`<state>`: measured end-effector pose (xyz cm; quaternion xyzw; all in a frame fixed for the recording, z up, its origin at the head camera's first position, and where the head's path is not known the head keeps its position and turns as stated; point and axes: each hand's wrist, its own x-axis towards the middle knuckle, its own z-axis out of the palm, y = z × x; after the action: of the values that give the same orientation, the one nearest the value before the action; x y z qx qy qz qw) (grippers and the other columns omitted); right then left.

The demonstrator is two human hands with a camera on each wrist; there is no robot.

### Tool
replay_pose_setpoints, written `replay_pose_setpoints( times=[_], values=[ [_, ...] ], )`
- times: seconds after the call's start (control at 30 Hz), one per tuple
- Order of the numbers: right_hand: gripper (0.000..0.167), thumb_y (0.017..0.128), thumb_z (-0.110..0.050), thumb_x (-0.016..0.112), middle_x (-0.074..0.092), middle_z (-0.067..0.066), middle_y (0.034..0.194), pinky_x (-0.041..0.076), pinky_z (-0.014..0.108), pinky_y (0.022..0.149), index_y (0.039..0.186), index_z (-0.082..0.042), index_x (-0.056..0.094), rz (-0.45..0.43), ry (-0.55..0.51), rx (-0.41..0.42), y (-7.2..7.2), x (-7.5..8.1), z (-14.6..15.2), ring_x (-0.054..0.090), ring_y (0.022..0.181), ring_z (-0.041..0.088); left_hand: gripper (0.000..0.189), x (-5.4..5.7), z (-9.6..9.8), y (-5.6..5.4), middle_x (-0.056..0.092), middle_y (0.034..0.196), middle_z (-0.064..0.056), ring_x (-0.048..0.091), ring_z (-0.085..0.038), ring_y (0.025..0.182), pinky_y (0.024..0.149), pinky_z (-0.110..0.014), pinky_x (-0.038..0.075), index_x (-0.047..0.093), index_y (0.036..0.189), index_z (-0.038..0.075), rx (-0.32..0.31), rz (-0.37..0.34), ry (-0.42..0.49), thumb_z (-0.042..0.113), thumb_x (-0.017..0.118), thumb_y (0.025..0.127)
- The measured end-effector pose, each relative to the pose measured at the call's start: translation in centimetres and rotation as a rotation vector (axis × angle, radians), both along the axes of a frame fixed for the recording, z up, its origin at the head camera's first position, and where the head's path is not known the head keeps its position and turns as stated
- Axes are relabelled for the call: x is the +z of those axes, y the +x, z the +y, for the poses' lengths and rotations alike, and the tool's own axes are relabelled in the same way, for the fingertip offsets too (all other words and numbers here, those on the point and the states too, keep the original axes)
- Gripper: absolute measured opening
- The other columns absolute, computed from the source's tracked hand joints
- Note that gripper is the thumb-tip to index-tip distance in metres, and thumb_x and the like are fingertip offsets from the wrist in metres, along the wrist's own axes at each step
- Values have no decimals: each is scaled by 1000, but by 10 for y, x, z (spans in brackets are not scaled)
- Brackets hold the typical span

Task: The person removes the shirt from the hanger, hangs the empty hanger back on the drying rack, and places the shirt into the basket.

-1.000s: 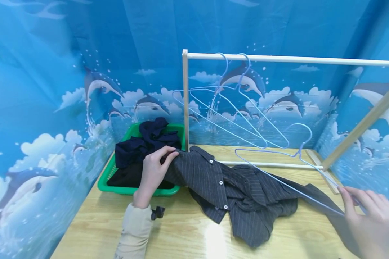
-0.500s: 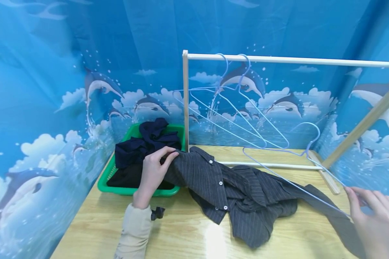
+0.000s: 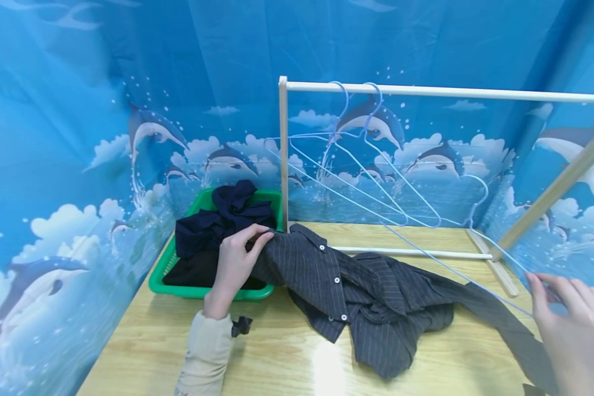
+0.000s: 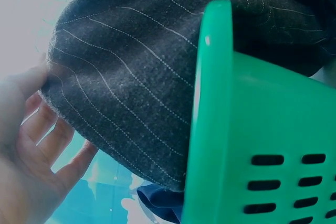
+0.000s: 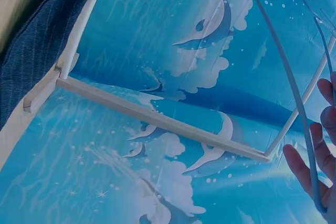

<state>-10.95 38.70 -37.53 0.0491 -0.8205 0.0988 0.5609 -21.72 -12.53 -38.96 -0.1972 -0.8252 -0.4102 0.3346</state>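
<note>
A dark grey pinstriped shirt point(image 3: 391, 286) with white buttons lies crumpled across the table, one sleeve stretching toward the lower right. My left hand point(image 3: 240, 258) pinches the shirt's edge between thumb and fingers beside the green basket; the left wrist view shows the cloth point(image 4: 121, 77) draped against the basket's rim. On the right, my right hand point(image 3: 574, 324) grips one end of a pale blue wire hanger point(image 3: 500, 250), held above the shirt's sleeve with its hook pointing up. In the right wrist view, the hanger's wire point(image 5: 294, 93) passes the fingers point(image 5: 299, 169).
The green basket point(image 3: 158, 275) with dark clothes point(image 3: 203, 225) stands at the left on the wooden table point(image 3: 277, 357). Behind the shirt rises a rack point(image 3: 450, 92) with two hangers point(image 3: 371, 159) on its bar. A slanted wooden leg point(image 3: 554, 190) stands at right.
My right hand has moved the hanger a little to the right, then slightly up, tilting it. The left hand and the shirt stay almost still.
</note>
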Motion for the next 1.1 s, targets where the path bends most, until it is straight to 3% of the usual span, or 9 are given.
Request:
replay_pose_setpoints(
  times=[0.2,0.53,0.67,0.8,0.9,1.1],
  values=[
    [65,103,-47,53,62,27,67,28,37,60,81,12,70,14,38,-16,-6,7,-6,49,56,44,13,0,0,-1,77,94,-1,72,-15,83,74,-36,58,78,101,13,-3,2,-1,24,71,97],
    [59,103,-42,56,63,27,69,28,43,59,82,10,72,66,9,-37,-15,14,-11,50,56,45,13,-2,0,-2,77,95,-2,73,-16,84,76,-37,58,78,101,12,-6,10,-5,23,71,97],
    [56,103,-41,57,64,25,69,27,37,57,82,9,72,56,2,-55,-18,14,-12,52,57,44,13,-2,1,-1,77,95,-2,73,-16,85,76,-36,59,78,100,12,-6,5,-3,23,71,97],
    [56,102,-42,58,64,25,69,24,17,60,83,8,72,54,-26,-54,-20,16,-15,52,58,44,13,-2,1,-1,77,95,-3,73,-17,85,77,-36,59,77,100,12,-4,2,-6,22,71,96],
    [56,102,-43,58,65,25,70,16,6,68,83,9,72,51,-46,-54,-21,18,-16,52,59,44,12,-2,1,-1,77,95,-3,73,-17,85,77,-36,59,77,100,11,-1,4,-9,22,71,96],
    [54,102,-41,59,65,26,72,15,5,69,84,8,73,49,-46,-57,-24,19,-17,53,60,44,13,-1,1,-1,77,95,-3,73,-17,86,77,-36,59,77,100,11,-2,9,-9,22,71,96]
  ],
)
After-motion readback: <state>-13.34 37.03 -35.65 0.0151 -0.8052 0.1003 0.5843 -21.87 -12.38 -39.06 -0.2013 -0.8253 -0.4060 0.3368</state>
